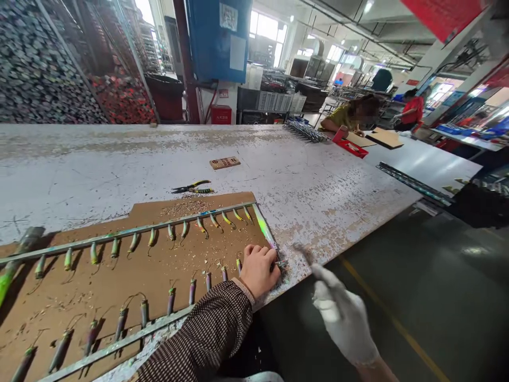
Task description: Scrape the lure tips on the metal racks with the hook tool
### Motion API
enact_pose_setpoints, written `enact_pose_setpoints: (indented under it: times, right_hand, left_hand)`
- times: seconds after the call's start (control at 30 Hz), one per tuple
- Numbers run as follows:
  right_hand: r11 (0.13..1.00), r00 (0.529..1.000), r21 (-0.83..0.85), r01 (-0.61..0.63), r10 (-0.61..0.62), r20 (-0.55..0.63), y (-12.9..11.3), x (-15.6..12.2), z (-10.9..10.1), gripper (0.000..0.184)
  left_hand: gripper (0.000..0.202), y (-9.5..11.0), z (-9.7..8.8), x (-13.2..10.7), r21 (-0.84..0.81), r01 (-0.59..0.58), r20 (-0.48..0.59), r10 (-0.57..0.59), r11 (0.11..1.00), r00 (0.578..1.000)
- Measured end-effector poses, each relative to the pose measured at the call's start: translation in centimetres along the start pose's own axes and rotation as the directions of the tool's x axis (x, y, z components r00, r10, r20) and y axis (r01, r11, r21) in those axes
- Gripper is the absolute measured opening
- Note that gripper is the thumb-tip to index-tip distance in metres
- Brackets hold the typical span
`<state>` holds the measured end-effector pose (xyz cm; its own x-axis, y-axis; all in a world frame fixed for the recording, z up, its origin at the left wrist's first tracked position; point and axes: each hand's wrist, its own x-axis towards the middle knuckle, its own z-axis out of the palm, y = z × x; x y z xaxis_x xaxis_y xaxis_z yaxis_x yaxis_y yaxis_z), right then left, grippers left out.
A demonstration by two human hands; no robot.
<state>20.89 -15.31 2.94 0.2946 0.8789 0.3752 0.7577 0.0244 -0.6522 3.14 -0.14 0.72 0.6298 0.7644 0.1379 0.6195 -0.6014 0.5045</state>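
My left hand [259,268], bare with a checked sleeve, is closed on the near right corner of a long metal frame [131,232] lying on brown cardboard [131,276]. Several painted fishing lures [201,225] hang on wires from the frame's far rail, and several purple-green ones [170,300] from the near rail. My right hand [342,313] wears a white glove and hovers off the table's edge, just right of the frame's corner. It is blurred; a thin dark tool seems to stick up from it.
Pliers [193,187] lie on the worn white table [318,185] beyond the cardboard, with a small brown label plate [225,162] farther back. A co-worker [350,114] sits at the far right end. Racks of lures stand behind at the left.
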Motion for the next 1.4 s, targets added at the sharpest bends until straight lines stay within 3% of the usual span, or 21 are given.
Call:
enact_pose_setpoints:
  times: [0.1,0.27,0.4,0.57,0.7,0.77,0.87,1.03,1.17,1.23,1.33,1.4]
  right_hand:
    - [0.996,0.997,-0.084,0.001,0.006,0.082,0.28,0.17,0.30,0.034]
    - [0.997,0.999,0.072,-0.038,0.037,0.008,0.18,0.12,-0.40,0.045]
    - [0.995,0.992,-0.069,-0.077,0.083,0.099,0.28,0.30,-0.23,0.035]
    - [0.990,0.997,0.114,-0.082,0.082,0.005,0.65,0.11,-0.44,0.045]
    - [0.994,0.991,-0.061,-0.088,0.093,0.094,0.74,0.45,-0.29,0.036]
    - [0.995,0.989,0.004,-0.105,0.104,0.104,0.83,0.49,-0.40,0.036]
    - [0.983,0.994,0.151,-0.106,0.103,0.030,0.95,0.24,-0.56,0.044]
    - [0.990,0.986,0.011,-0.142,0.140,0.091,0.87,0.04,-0.19,0.035]
    - [0.952,0.982,0.238,-0.190,0.190,0.023,0.79,-0.14,-0.56,0.047]
    - [0.949,0.980,0.249,-0.194,0.200,-0.003,0.80,-0.13,-0.45,0.046]
    - [0.971,0.974,0.110,-0.212,0.201,0.103,0.76,0.02,0.07,0.038]
    - [0.965,0.970,0.141,-0.222,0.204,0.134,0.62,0.08,0.20,0.038]
  left_hand:
    - [0.003,-0.02,-0.04,-0.01,-0.005,-0.005,0.010,0.005,1.000,1.000]
    - [0.004,0.07,-0.23,0.06,0.003,0.012,0.012,-0.012,1.000,1.000]
    - [0.003,0.01,-0.20,0.08,-0.014,0.020,0.022,-0.019,1.000,1.000]
    - [0.005,0.02,-0.19,0.04,-0.018,0.019,0.009,-0.019,1.000,1.000]
    - [0.005,0.01,-0.20,0.05,-0.016,0.024,0.017,-0.023,1.000,1.000]
    - [0.006,-0.04,-0.16,0.04,-0.013,0.018,0.016,-0.018,1.000,1.000]
    - [0.007,-0.07,-0.13,0.02,-0.013,0.012,0.002,-0.012,1.000,1.000]
    - [0.005,-0.07,-0.09,0.04,-0.017,0.019,0.002,-0.019,1.000,1.000]
    - [0.005,-0.14,0.07,0.07,-0.012,0.015,-0.004,-0.015,1.000,1.000]
    - [0.005,-0.22,0.16,0.08,-0.015,0.016,-0.008,-0.016,1.000,1.000]
    - [0.005,-0.37,0.32,0.12,-0.017,0.017,-0.008,-0.017,1.000,1.000]
    - [0.005,-0.42,0.39,0.16,-0.013,0.008,-0.007,-0.008,1.000,1.000]
